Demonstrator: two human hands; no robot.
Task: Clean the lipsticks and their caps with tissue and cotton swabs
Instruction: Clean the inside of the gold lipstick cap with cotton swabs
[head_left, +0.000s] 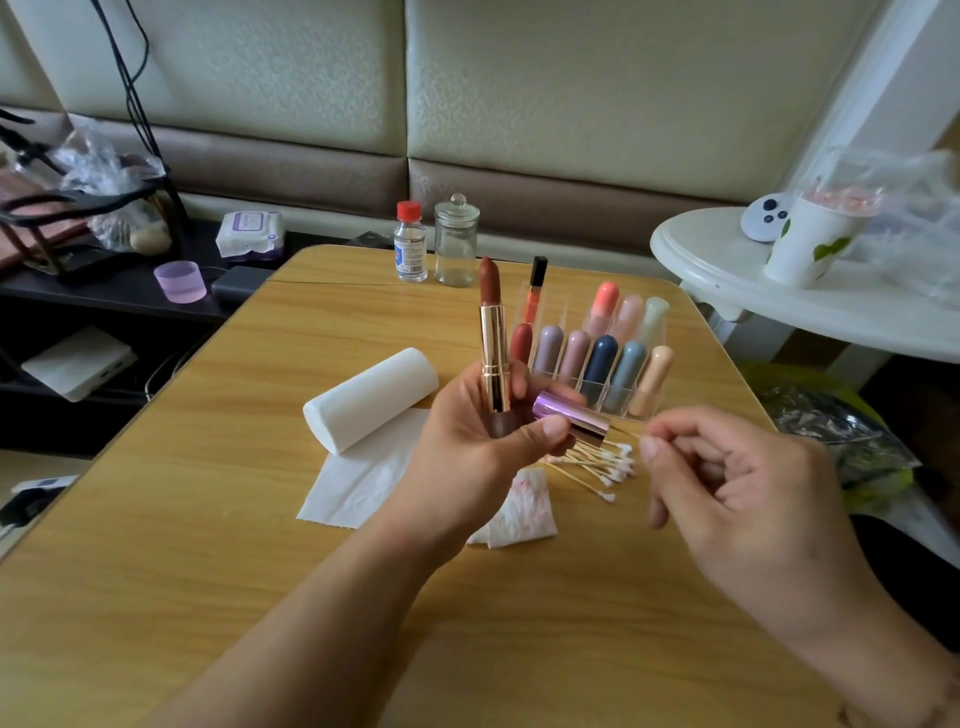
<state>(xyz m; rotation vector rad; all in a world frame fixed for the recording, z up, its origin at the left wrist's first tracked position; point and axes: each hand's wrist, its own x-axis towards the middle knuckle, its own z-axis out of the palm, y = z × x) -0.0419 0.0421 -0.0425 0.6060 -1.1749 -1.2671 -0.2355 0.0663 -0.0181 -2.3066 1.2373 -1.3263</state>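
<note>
My left hand (467, 441) holds an uncapped gold lipstick (492, 338) upright, its brown-red bullet extended, and also grips its purple metallic cap (569, 413) lying sideways under the thumb. My right hand (727, 483) pinches a thin cotton swab (626, 432) whose tip points into the cap's open end. A pile of cotton swabs (597, 465) lies on the wooden table (208, 519) below. A tissue roll (371, 397) with a loose sheet sits to the left, and a red-stained tissue (524, 506) lies under my left wrist.
A clear organiser (608, 358) with several coloured lipsticks stands behind my hands. A small red-capped bottle (410, 244) and an empty glass jar (456, 241) stand at the table's far edge. A white round side table (753, 291) with a paper cup is on the right.
</note>
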